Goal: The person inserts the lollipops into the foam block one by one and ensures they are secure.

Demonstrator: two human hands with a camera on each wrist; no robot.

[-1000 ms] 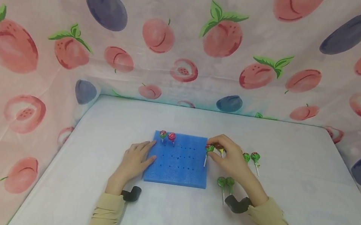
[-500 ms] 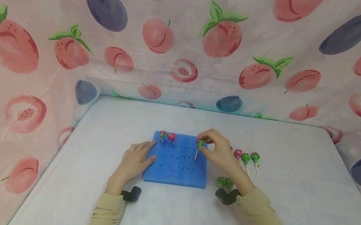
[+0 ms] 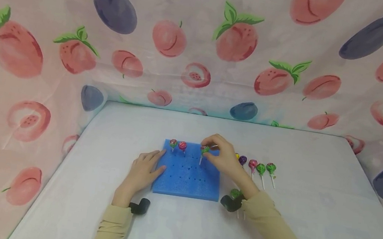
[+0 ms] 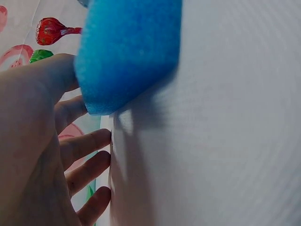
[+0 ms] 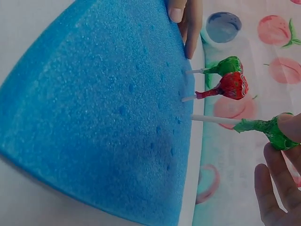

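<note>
My right hand [image 3: 223,154] pinches a green-wrapped lollipop [image 5: 277,134] by its candy head between thumb and fingers. Its white stick points down over the back part of a blue foam board [image 3: 186,187] dotted with small holes. Along the board's left edge lies my left hand [image 3: 143,169], fingers spread and relaxed, fingertips at the edge. At the board's back left stand two lollipops, a green one [image 3: 173,143] and a red one [image 3: 182,145], sticks in the foam. The right wrist view shows the held stick's tip overlapping the board's far edge.
Right of the board lies a row of lollipops: a yellow one [image 3: 237,156] partly hidden, a purple one [image 3: 242,160], a pink one [image 3: 253,164] and two green ones. Another green lollipop [image 3: 235,193] shows partly behind the right wrist's black mount [image 3: 230,203]. Fruit-patterned cloth surrounds the white table.
My right hand has moved left with the green lollipop, from the board's right edge to over its back part. The left hand stays in place.
</note>
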